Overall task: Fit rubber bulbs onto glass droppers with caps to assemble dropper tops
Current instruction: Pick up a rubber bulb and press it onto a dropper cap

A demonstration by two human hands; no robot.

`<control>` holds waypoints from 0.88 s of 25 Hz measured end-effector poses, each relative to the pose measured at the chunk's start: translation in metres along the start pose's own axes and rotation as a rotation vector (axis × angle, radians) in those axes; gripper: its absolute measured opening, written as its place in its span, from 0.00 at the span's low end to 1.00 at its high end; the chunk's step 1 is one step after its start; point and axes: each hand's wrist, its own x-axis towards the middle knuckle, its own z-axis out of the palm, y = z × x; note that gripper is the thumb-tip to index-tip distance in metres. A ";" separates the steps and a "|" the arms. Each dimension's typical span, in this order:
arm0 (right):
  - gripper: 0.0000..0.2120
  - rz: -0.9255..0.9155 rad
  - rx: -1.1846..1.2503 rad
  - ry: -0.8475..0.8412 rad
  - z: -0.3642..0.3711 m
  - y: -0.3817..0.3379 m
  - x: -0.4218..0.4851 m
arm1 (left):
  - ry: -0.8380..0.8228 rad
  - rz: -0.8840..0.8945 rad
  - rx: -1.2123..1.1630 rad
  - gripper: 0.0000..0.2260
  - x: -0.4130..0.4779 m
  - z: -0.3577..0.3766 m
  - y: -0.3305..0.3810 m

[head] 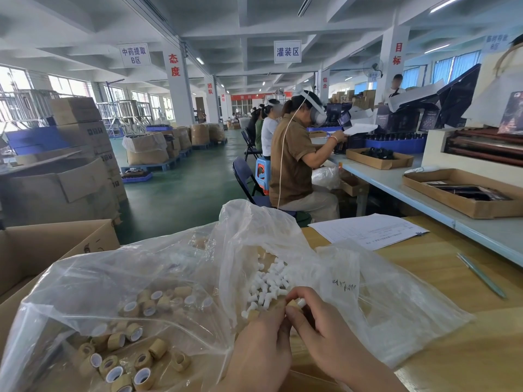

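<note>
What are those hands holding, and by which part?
The right hand pinches a white rubber bulb, only its rounded end poking out. The left hand meets it with curled fingers; what it grips is hidden.

- Right hand (pixel 319 332) pinching a white bulb (pixel 301 302), left hand (pixel 263 343) curled right up against it.
- Tan caps (pixel 133 335) in the clear bag (pixel 99 278), loose bulbs (pixel 271 281) just beside.

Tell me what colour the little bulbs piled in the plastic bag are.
The bulbs are white; the head view shows them best.
</note>
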 end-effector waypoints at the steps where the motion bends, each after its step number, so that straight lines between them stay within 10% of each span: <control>1: 0.05 -0.004 0.015 0.002 0.000 0.000 0.000 | 0.001 -0.004 -0.010 0.16 0.000 0.000 0.000; 22: 0.18 0.180 0.199 0.100 -0.008 -0.004 0.003 | -0.059 0.058 0.091 0.10 0.005 0.001 -0.004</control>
